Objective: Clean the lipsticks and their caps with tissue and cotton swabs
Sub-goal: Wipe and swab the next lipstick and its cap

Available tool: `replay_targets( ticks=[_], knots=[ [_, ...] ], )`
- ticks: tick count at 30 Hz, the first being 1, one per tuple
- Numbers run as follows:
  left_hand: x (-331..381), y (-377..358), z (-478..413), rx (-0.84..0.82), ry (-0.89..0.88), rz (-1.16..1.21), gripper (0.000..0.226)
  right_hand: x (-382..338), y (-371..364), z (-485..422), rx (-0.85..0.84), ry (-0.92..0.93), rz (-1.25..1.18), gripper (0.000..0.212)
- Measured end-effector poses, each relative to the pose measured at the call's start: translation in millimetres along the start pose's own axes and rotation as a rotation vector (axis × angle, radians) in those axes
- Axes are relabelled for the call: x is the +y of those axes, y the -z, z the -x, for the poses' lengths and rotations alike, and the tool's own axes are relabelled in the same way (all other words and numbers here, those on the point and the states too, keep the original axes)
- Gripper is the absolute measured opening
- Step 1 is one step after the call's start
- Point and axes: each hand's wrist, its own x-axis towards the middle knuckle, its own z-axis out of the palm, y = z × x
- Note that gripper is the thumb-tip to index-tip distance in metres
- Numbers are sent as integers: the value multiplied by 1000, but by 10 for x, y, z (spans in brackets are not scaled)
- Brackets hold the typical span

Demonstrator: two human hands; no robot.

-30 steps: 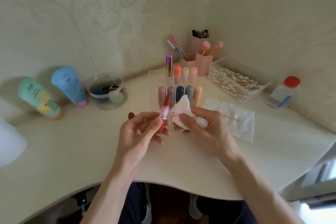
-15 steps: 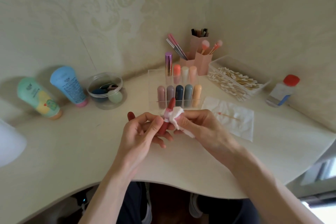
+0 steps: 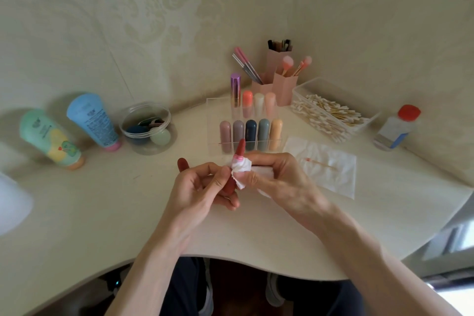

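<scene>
My left hand [image 3: 202, 187] holds an uncapped red lipstick [image 3: 240, 147] upright by its red base, with what looks like the red cap [image 3: 182, 163] tucked behind the fingers. My right hand [image 3: 277, 174] pinches a crumpled white tissue [image 3: 241, 168] against the lipstick's pink collar. A flat tissue [image 3: 333, 177] with a used cotton swab [image 3: 320, 163] lies to the right. Behind the hands stands a clear organizer [image 3: 213, 120] with several capped lipsticks.
A clear tray of cotton swabs [image 3: 331, 115] and a red-capped bottle [image 3: 397, 128] sit at the right. Pink brush holders [image 3: 282, 87] stand in the corner. A round clear container [image 3: 146, 128] and two tubes [image 3: 92, 120] rest at the left.
My right hand brought the tissue from beside the lipstick onto its collar and wrapped it around it. The left hand kept the lipstick upright in place.
</scene>
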Motion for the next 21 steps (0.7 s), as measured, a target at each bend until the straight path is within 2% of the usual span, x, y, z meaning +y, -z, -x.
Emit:
replay_targets(
  ticks=[5, 8, 13, 17, 19, 21],
  knots=[
    [-21, 38, -19, -28, 14, -5, 34, 76, 12, -3, 157, -36, 68, 14],
    [-30, 14, -10, -54, 21, -28, 26, 80, 29, 15, 223, -36, 105, 12],
    [-59, -28, 6, 73, -55, -109, 18, 96, -31, 42, 261, -9, 141, 11],
    [-84, -39, 13, 163, -135, -185, 22, 111, -69, 28, 269, -18, 163, 14],
    [-77, -44, 5, 134, -135, -188, 26, 89, -41, 39, 276, -24, 161, 16],
    [-55, -28, 1, 35, -90, -136, 28, 56, -8, 56, 273, -17, 146, 19]
  ],
)
